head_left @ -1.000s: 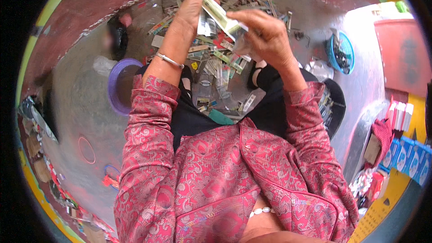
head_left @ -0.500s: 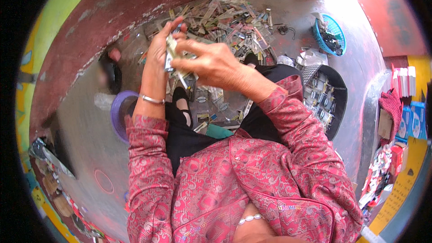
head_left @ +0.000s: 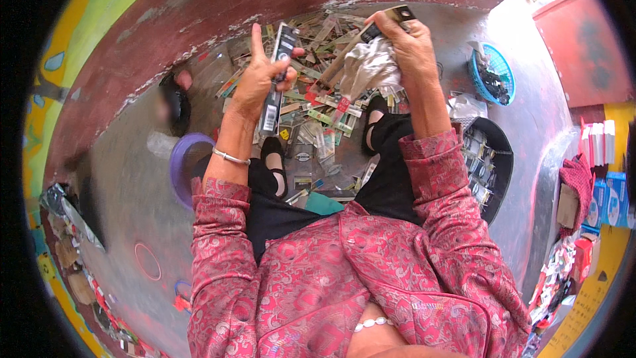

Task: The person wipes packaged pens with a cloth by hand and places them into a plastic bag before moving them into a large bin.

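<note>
- Your left hand (head_left: 262,79), raised at about 11 o'clock from the frame's centre, has its grip closed around a long black flat packet (head_left: 275,79); the index finger points up while thumb and remaining fingers clamp the packet's middle.
- The black flat packet stands nearly upright, its top end above your fingertips and its white-labelled lower end hanging below the palm.
- Your right hand (head_left: 411,43), at about 1 o'clock, has its grip closed on a crumpled silvery wrapper (head_left: 371,69) together with a small dark card-like piece (head_left: 391,16) that pokes out at the fingertips.
- The silvery wrapper hangs from the hand on its 8 o'clock side, well apart from the black packet.
- Below both hands, a heap of loose packets and strips (head_left: 318,113) lies on the grey floor (head_left: 132,199), spreading toward 12 o'clock up to the dark red wall.
- Your feet in black shoes (head_left: 275,159) rest at the heap's near edge.
- A purple bowl (head_left: 182,169) sits on the floor at 9 o'clock of your left forearm.
- A black tub (head_left: 497,166) holding small packets sits at 3 o'clock, just beside your right sleeve; a blue basket (head_left: 493,76) lies beyond it at 2 o'clock.
</note>
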Demonstrator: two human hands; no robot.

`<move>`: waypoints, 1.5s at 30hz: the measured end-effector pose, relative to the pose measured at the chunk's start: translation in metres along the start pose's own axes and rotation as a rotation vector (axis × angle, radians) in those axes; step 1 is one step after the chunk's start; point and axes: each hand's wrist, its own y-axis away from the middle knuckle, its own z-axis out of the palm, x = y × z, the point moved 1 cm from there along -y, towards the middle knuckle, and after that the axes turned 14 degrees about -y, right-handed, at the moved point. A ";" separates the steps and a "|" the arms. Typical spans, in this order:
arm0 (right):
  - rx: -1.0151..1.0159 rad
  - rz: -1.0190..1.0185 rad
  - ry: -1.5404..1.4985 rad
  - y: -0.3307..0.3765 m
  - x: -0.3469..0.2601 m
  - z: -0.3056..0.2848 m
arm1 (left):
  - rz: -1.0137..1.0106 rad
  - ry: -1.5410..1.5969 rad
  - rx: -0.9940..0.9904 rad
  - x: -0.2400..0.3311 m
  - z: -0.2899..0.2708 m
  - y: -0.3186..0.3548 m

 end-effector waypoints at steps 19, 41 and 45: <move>-0.029 -0.020 0.515 -0.005 0.056 0.005 | -0.198 -0.179 -0.171 -0.012 0.028 0.007; 0.309 -0.257 0.127 -0.021 0.003 -0.025 | -0.416 0.066 -0.181 -0.014 0.020 0.000; 0.121 -0.456 0.371 0.004 0.020 0.026 | -0.295 0.094 -0.075 -0.011 0.032 0.004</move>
